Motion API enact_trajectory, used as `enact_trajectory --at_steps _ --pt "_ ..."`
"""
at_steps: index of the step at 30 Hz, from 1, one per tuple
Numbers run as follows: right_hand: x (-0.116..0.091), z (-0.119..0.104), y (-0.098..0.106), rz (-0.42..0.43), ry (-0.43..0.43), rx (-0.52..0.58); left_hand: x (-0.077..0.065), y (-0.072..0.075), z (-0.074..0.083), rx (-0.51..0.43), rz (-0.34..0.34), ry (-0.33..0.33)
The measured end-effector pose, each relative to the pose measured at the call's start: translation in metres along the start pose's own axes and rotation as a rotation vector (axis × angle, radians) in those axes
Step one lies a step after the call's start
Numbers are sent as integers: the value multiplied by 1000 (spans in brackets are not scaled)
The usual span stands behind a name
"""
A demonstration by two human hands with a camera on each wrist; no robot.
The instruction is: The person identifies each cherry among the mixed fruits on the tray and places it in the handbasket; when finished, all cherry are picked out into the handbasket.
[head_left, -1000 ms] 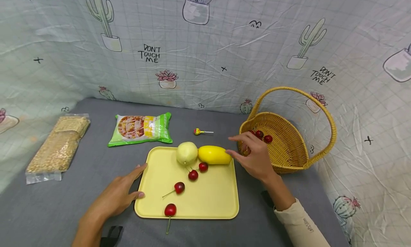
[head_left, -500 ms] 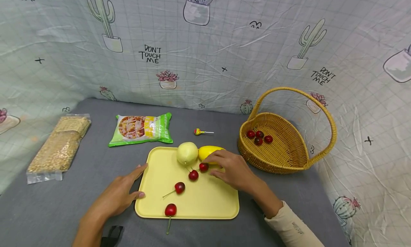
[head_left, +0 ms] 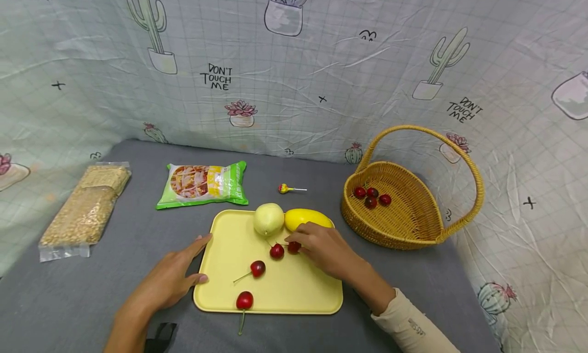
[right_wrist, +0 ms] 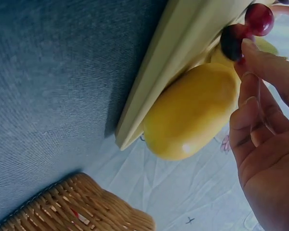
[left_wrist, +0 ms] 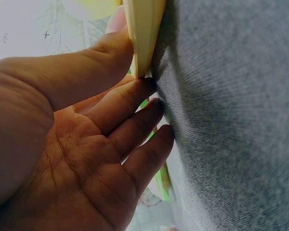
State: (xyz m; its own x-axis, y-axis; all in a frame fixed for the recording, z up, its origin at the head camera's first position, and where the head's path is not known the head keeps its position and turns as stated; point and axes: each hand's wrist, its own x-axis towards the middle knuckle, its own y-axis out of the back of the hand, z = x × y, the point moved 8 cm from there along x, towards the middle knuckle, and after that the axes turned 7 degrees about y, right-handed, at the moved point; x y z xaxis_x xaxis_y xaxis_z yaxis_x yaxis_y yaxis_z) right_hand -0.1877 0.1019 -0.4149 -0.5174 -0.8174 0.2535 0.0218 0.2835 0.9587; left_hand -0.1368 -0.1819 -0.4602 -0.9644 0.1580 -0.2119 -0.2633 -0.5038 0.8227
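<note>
My right hand (head_left: 323,247) reaches over the pale yellow tray (head_left: 294,292) and pinches a dark red cherry (head_left: 293,248) between thumb and index finger. In the right wrist view that cherry (right_wrist: 232,41) is at the fingertips, close beside another one. My left hand (head_left: 172,276) rests against the tray's left edge, thumb at the rim (left_wrist: 143,38) and fingers loosely extended. Other cherries on the tray are one (head_left: 276,251) just left of the pinched one, one (head_left: 258,269) mid-tray, and one (head_left: 244,300) at the front edge, its stem overhanging.
A pale green round fruit (head_left: 268,219) and a yellow mango-shaped fruit (head_left: 309,219) lie along the tray's back. Right of it stands a wicker basket (head_left: 404,215) holding several cherries. Behind are a lollipop (head_left: 285,188) and a green food packet (head_left: 204,183); far left, a grain bag (head_left: 87,205).
My right hand has moved left from beside the basket to the tray and taken hold of a cherry, which has shifted slightly toward me. The left hand has stayed put.
</note>
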Motion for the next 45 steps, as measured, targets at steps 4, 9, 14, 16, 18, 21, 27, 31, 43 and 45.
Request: enact_trajectory --at_steps 4,9,14,16,18,21,27,31,43,45 --pt "-3 1 -4 -42 -17 13 -1 0 0 -3 1 -5" --pt "-6 -1 -5 -56 -26 36 -1 0 -1 -3 2 -4" --pt "-8 -1 -1 -13 -39 44 -1 0 -1 1 -3 1" --pt "-9 0 3 23 -51 56 -1 0 -1 -3 -5 3" --pt "-10 2 8 69 -66 76 -1 0 -1 -5 -7 3" --pt "-12 7 16 139 -97 114 -1 0 -1 -6 -7 4" --pt "-17 20 32 254 -180 175 -2 1 -1 1 4 -8" --pt "-22 29 41 299 -217 181 -1 0 -1 2 8 -17" --pt "-42 61 66 417 -275 194 -1 1 0 1 16 -19" --pt "-47 69 71 450 -293 199 -1 1 0 1 18 -20"
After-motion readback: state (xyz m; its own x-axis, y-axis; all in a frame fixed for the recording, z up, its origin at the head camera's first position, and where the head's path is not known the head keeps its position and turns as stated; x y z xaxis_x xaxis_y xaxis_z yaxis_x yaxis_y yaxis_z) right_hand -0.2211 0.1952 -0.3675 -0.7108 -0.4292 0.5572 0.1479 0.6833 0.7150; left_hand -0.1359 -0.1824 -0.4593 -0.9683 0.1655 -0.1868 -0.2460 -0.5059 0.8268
